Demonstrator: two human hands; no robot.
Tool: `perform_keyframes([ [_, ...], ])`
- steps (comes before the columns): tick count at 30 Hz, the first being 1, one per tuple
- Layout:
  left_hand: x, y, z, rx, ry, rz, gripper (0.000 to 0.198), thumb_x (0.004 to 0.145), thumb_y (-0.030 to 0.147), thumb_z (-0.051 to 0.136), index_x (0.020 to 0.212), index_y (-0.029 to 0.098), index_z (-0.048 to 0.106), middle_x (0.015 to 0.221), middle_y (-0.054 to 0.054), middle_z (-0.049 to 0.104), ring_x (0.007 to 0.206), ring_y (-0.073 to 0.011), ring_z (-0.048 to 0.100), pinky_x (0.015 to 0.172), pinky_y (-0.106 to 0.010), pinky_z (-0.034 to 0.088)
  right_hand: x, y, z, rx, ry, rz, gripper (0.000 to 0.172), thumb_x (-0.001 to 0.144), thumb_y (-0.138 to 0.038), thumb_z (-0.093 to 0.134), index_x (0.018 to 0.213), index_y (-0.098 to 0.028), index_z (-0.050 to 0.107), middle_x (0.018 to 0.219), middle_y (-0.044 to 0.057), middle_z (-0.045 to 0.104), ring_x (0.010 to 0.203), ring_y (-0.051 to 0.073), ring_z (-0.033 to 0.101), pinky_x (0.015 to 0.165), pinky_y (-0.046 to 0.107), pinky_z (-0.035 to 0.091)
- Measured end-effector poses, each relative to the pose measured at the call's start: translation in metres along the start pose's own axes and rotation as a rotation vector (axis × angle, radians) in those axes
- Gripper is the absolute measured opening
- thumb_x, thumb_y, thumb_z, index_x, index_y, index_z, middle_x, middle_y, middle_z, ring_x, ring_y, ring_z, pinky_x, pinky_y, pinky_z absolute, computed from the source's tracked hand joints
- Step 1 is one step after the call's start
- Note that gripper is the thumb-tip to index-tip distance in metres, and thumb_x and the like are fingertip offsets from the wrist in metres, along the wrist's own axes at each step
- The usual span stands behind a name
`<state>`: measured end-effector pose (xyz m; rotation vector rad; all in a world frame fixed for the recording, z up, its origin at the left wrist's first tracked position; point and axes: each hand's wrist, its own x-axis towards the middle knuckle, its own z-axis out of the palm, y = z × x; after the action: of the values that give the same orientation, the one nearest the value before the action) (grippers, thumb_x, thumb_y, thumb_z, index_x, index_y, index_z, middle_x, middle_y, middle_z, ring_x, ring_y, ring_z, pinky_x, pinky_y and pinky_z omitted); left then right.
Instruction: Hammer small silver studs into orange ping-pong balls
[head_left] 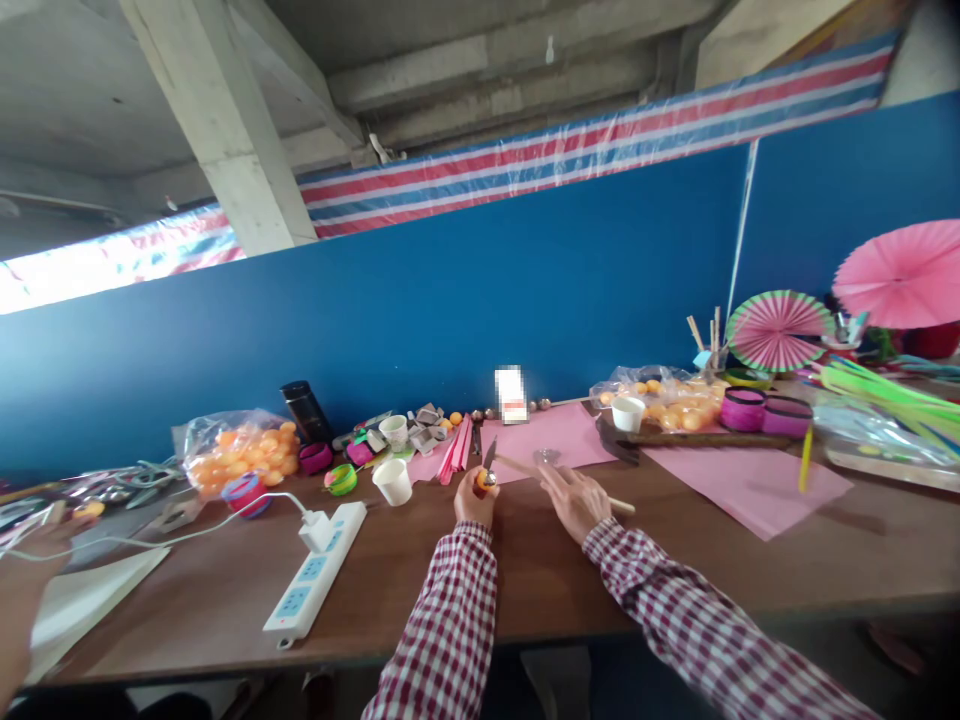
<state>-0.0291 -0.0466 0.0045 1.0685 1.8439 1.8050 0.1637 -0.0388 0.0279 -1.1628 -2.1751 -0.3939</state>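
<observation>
My left hand (474, 502) is closed around a small orange piece (487, 481) from which a dark, pointed blade-like part (490, 455) sticks up; whether the two are one tool I cannot tell. Beside it, my right hand (576, 500) lies low over the table with fingers stretched forward. A thin wooden stick (621, 507) runs beneath that hand, its far end reaching toward the left hand. Just past the right fingertips is a small clear, shiny object (547, 456) on a pink paper sheet (555, 432).
A white power strip (315, 575) with a plugged cable lies left. White cups (393, 482), bags of orange balls (241, 455), folded pink strips (456, 450) and a hammer (616, 440) stand around. Another person's hand (45, 540) is at far left. A blue partition (480, 290) closes the back.
</observation>
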Motion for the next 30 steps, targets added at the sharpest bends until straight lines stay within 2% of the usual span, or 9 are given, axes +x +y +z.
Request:
perform_keyframes([
  [3,0.0002,-0.001,0.0,-0.015,-0.04,0.024,0.041,0.048,0.006,0.064,0.087,0.016,0.061,0.079,-0.003,0.062,0.063,-0.0104,0.057,0.06,-0.024,0.048,0.0001,0.0,0.0,-0.003,0.007,-0.004,0.035,0.086,-0.032,0.033,0.119,-0.029,0.044,0.082,0.004,0.06,0.071,0.012,0.052,0.061,0.023,0.032],
  [10,-0.0001,-0.0016,0.0002,-0.045,-0.055,0.018,0.037,0.052,0.007,0.063,0.087,0.015,0.06,0.075,-0.002,0.061,0.063,-0.0113,0.058,0.061,-0.026,0.048,0.0003,-0.0007,-0.0014,-0.01,0.044,-0.032,0.035,0.086,-0.031,0.035,0.119,-0.029,0.044,0.081,0.003,0.059,0.069,0.012,0.052,0.061,0.024,0.032],
  [14,-0.0009,0.0012,-0.0008,-0.046,-0.052,0.007,0.039,0.051,0.007,0.064,0.089,0.014,0.059,0.08,-0.004,0.062,0.065,-0.0112,0.058,0.063,-0.026,0.049,-0.0005,0.0005,0.0008,-0.003,0.073,-0.033,0.036,0.086,-0.03,0.034,0.121,-0.028,0.042,0.081,0.004,0.059,0.071,0.012,0.052,0.062,0.024,0.032],
  [30,-0.0018,0.0056,-0.0034,0.055,-0.058,0.018,0.038,0.053,0.013,0.066,0.091,0.014,0.06,0.081,-0.005,0.064,0.066,-0.0128,0.059,0.065,-0.025,0.048,-0.0005,0.0005,0.0009,-0.013,0.059,-0.044,0.036,0.086,-0.03,0.034,0.122,-0.028,0.042,0.081,0.004,0.059,0.071,0.012,0.052,0.062,0.024,0.032],
])
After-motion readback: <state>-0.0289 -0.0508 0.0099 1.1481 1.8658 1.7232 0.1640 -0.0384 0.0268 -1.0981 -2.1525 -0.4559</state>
